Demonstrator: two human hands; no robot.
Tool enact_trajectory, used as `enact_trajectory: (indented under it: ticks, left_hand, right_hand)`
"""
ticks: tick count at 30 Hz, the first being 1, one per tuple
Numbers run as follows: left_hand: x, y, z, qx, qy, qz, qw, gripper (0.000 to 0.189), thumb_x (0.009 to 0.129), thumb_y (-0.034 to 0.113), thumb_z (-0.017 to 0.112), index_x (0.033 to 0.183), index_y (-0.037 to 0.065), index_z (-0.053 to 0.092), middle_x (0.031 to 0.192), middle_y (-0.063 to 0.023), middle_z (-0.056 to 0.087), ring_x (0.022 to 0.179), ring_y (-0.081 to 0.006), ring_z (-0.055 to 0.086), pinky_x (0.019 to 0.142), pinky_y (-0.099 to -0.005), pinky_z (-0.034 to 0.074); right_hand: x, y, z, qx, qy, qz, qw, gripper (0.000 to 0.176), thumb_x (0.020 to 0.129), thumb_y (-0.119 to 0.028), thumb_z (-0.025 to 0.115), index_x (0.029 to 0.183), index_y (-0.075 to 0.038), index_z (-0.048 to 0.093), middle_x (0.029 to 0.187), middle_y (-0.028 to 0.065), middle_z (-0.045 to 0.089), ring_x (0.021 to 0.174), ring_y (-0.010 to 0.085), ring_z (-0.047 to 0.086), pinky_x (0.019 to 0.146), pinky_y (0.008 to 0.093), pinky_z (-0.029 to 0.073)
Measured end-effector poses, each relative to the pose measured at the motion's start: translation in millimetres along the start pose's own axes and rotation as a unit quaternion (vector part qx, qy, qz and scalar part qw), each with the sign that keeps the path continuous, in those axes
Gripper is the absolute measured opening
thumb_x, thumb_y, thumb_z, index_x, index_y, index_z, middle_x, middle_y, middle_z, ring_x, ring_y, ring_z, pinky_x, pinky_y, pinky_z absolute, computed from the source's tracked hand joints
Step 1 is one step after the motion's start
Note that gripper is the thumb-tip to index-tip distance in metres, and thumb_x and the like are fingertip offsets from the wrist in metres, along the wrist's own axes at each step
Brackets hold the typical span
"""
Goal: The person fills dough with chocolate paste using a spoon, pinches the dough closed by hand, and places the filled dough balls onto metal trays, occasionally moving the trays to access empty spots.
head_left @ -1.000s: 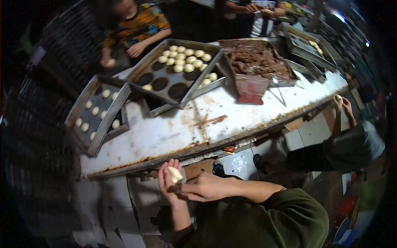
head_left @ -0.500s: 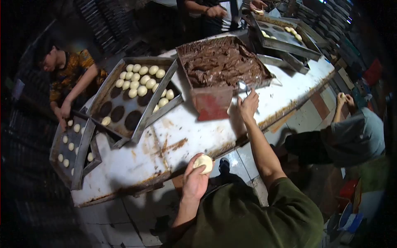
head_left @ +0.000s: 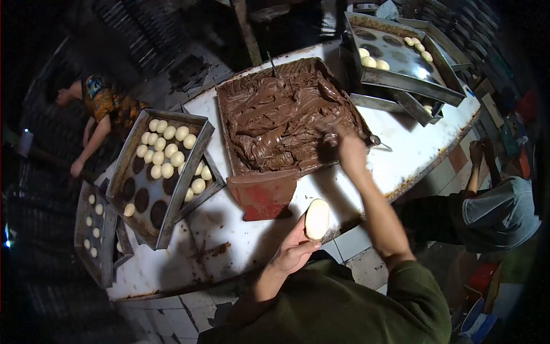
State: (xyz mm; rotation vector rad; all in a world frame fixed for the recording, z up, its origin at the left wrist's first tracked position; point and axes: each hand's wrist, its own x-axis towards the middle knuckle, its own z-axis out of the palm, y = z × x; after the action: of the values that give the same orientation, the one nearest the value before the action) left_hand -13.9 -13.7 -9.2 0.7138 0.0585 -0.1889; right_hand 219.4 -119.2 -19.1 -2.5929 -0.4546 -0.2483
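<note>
My left hand (head_left: 293, 250) holds a flattened oval of pale dough (head_left: 317, 219) in front of the table's near edge. Over the right side of a big tray of brown chocolate-like paste (head_left: 275, 126) is my right hand (head_left: 350, 150), its fingers closed and blurred. A spoon was in it a moment earlier; now its grip is too smeared to make out. A red scraper-like plate (head_left: 262, 196) stands at the paste tray's near left corner. A dark handle (head_left: 272, 64) sticks up from the paste at the back.
Metal trays with pale dough balls (head_left: 166, 169) stand at the left, and more trays (head_left: 412, 86) are stacked at the back right. One person (head_left: 106, 114) is at the far left; another in a grey head covering (head_left: 498, 215) is at the right.
My right hand has moved from the paste tray's near right edge to over the paste. My left hand has moved right with the dough, now turned more upright. The view has shifted.
</note>
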Motion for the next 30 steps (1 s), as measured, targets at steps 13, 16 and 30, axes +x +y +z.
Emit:
enact_trajectory:
  ticks: [13,16,30]
  left_hand:
    - [58.7,48.8,-20.2,-0.181,0.231,0.202,0.934,0.036,0.093,0.017,0.039,0.122,-0.004,0.042,0.122,-0.0131,0.05,0.114,-0.0238,0.047,0.101,-0.0365,0.034]
    - [61.5,61.8,-1.4,-0.231,0.209,0.212,0.926,0.04,0.093,0.02,0.037,0.124,-0.003,0.039,0.124,-0.016,0.048,0.117,-0.0267,0.044,0.102,-0.0393,0.033]
    - [19.7,45.9,12.7,-0.161,0.279,0.229,0.919,0.042,0.091,0.02,0.039,0.125,-0.005,0.038,0.127,-0.0163,0.046,0.12,-0.0255,0.043,0.104,-0.0393,0.031]
  right_hand:
    - [-23.4,-42.8,-42.8,0.42,-0.205,-0.062,0.882,0.019,0.087,-0.008,0.052,0.101,0.001,0.06,0.068,0.0074,0.055,0.062,0.0118,0.05,0.06,0.0267,0.043]
    - [-43.4,-56.3,-55.4,0.386,-0.124,-0.157,0.901,0.025,0.084,-0.006,0.054,0.108,0.0,0.059,0.088,0.0162,0.062,0.079,0.0265,0.059,0.069,0.0321,0.046]
    - [-4.5,-22.9,-14.3,0.247,-0.171,-0.086,0.95,0.018,0.086,-0.012,0.051,0.088,0.0,0.063,0.068,0.0131,0.062,0.068,0.021,0.062,0.061,0.0323,0.048]
